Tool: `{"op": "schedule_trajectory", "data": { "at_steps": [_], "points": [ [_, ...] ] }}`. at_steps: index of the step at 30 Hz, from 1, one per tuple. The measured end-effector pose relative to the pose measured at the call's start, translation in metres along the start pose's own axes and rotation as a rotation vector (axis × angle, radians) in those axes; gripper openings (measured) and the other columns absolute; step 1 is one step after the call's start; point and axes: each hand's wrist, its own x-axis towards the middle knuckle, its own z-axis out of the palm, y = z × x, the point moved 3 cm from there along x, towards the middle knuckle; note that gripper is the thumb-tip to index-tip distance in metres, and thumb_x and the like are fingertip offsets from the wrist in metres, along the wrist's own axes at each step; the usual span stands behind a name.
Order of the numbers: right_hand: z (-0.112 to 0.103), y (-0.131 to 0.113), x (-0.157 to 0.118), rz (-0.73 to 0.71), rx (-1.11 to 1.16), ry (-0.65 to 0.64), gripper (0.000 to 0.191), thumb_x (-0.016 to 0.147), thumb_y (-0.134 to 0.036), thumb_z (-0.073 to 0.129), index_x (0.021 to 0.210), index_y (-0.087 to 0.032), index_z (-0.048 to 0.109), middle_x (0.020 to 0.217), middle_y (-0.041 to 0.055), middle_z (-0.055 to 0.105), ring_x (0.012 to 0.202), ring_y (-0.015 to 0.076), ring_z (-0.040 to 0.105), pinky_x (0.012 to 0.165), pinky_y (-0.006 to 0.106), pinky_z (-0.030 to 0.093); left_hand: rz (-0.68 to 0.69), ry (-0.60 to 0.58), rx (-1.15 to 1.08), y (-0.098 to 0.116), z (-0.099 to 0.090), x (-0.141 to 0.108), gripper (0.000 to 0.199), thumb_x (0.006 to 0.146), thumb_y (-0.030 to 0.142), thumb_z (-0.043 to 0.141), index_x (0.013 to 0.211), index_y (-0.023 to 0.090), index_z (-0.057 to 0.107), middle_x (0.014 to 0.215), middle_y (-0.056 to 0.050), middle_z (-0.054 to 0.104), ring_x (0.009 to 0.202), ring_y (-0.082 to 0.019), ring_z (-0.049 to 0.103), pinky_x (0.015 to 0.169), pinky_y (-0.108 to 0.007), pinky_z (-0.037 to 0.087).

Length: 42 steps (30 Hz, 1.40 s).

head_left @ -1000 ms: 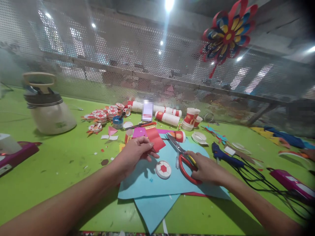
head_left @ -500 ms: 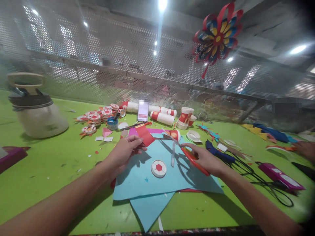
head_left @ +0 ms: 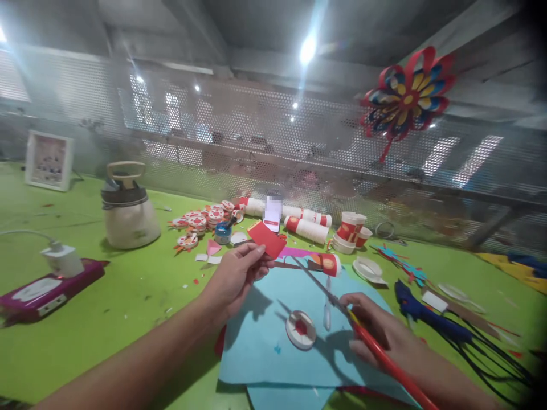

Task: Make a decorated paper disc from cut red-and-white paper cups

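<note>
In the head view, my left hand (head_left: pixel 239 274) pinches a piece of red paper (head_left: pixel 268 240) between thumb and fingers, raised above the table. My right hand (head_left: pixel 378 333) is wrapped around red-handled scissors (head_left: pixel 337 303), whose blades point up and left, apart from the red paper. Beneath both hands lies a light blue sheet of paper (head_left: pixel 256 356). On it, between my hands, rests a small round white piece with a red centre (head_left: pixel 301 330). A slim clear-and-white tool (head_left: pixel 327 316) lies beside the scissor blades, partly hidden.
Paper cups (head_left: pixel 306 229) and finished-looking red-and-white discs (head_left: pixel 197 222) line the back. A blue glue gun (head_left: pixel 431 322) with cables lies at right. At left stand a beige-lidded container (head_left: pixel 130 219) and a purple power strip (head_left: pixel 77 285). A phone (head_left: pixel 272 213) stands behind the red paper.
The view has swung left and up. The scissors have drawn away from the red paper toward me, and their blades have come closer together. The left hand still holds the paper.
</note>
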Motion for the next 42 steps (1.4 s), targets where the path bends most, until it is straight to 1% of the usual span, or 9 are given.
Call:
{"op": "schedule_trajectory", "data": {
  "at_steps": [4, 8, 12, 21, 25, 30, 36, 40, 42],
  "points": [
    [0.005, -0.006, 0.004, -0.064, -0.019, -0.032, 0.035, 0.084, -0.056, 0.053, 0.104, -0.028, 0.047, 0.074, -0.0029, 0.042, 0.066, 0.0164, 0.041, 0.061, 0.026, 0.041, -0.050, -0.063, 0.011, -0.003, 0.004, -0.003, 0.020, 0.075, 0.025, 0.072, 0.070, 0.013, 0.057, 0.064, -0.003, 0.067, 0.058, -0.008, 0.059, 0.055, -0.016, 0.045],
    [0.008, -0.010, 0.006, -0.121, -0.002, 0.016, 0.045, 0.081, -0.066, 0.050, 0.101, -0.026, 0.054, 0.073, -0.0006, 0.048, 0.063, 0.0161, 0.044, 0.058, 0.025, 0.041, -0.094, -0.103, 0.039, -0.007, 0.006, -0.005, 0.018, 0.074, 0.023, 0.073, 0.071, 0.011, 0.060, 0.066, -0.004, 0.068, 0.058, -0.009, 0.061, 0.052, -0.017, 0.044],
    [0.012, -0.010, 0.009, -0.194, 0.027, -0.033, 0.047, 0.083, -0.065, 0.047, 0.103, -0.023, 0.056, 0.078, 0.0015, 0.054, 0.066, 0.0157, 0.047, 0.059, 0.025, 0.043, -0.101, -0.100, 0.094, -0.007, 0.008, -0.007, 0.014, 0.079, 0.021, 0.067, 0.074, 0.011, 0.061, 0.070, -0.005, 0.068, 0.059, -0.010, 0.062, 0.053, -0.018, 0.044],
    [0.026, 0.010, 0.013, -0.157, 0.115, 0.002, 0.050, 0.084, -0.067, 0.044, 0.108, -0.024, 0.054, 0.092, 0.0051, 0.059, 0.074, 0.0184, 0.052, 0.060, 0.026, 0.043, -0.132, -0.086, 0.149, -0.007, 0.010, -0.007, 0.016, 0.086, 0.017, 0.057, 0.071, 0.010, 0.061, 0.066, -0.006, 0.067, 0.057, -0.009, 0.061, 0.053, -0.018, 0.044],
    [0.028, 0.011, 0.012, -0.154, 0.125, 0.011, 0.049, 0.084, -0.068, 0.043, 0.106, -0.025, 0.053, 0.088, 0.0042, 0.057, 0.070, 0.0171, 0.049, 0.055, 0.025, 0.041, -0.138, -0.086, 0.146, -0.008, 0.010, -0.007, 0.013, 0.083, 0.015, 0.057, 0.071, 0.010, 0.061, 0.067, -0.006, 0.067, 0.059, -0.011, 0.063, 0.054, -0.020, 0.045],
    [0.031, 0.014, 0.012, -0.160, 0.184, 0.040, 0.048, 0.079, -0.067, 0.052, 0.101, -0.025, 0.054, 0.079, 0.0012, 0.051, 0.064, 0.0146, 0.043, 0.052, 0.023, 0.039, -0.141, -0.106, 0.194, -0.007, 0.009, -0.009, 0.010, 0.076, 0.020, 0.063, 0.072, 0.012, 0.060, 0.073, -0.007, 0.067, 0.063, -0.013, 0.063, 0.055, -0.021, 0.044],
    [0.025, 0.017, 0.010, -0.105, 0.199, -0.007, 0.034, 0.080, -0.053, 0.059, 0.099, -0.026, 0.055, 0.062, -0.0057, 0.041, 0.047, 0.0090, 0.030, 0.041, 0.019, 0.032, -0.071, -0.074, 0.204, 0.002, 0.004, -0.006, 0.009, 0.068, 0.019, 0.058, 0.073, 0.011, 0.061, 0.070, -0.007, 0.065, 0.064, -0.016, 0.062, 0.057, -0.025, 0.045],
    [0.018, 0.009, 0.007, -0.176, 0.046, 0.063, 0.028, 0.075, -0.040, 0.065, 0.100, -0.026, 0.060, 0.066, -0.0025, 0.056, 0.052, 0.0124, 0.047, 0.052, 0.022, 0.044, -0.051, -0.094, 0.195, 0.002, 0.004, -0.004, 0.012, 0.074, 0.022, 0.059, 0.074, 0.011, 0.064, 0.073, -0.008, 0.066, 0.066, -0.015, 0.059, 0.057, -0.024, 0.043],
    [0.018, 0.006, 0.006, -0.161, -0.029, 0.122, 0.029, 0.073, -0.033, 0.066, 0.100, -0.026, 0.062, 0.066, -0.0027, 0.060, 0.055, 0.0140, 0.052, 0.055, 0.023, 0.046, -0.060, -0.074, 0.200, -0.001, 0.003, -0.004, 0.017, 0.078, 0.028, 0.062, 0.075, 0.011, 0.065, 0.074, -0.007, 0.065, 0.066, -0.013, 0.057, 0.057, -0.022, 0.042]
  ]
}}
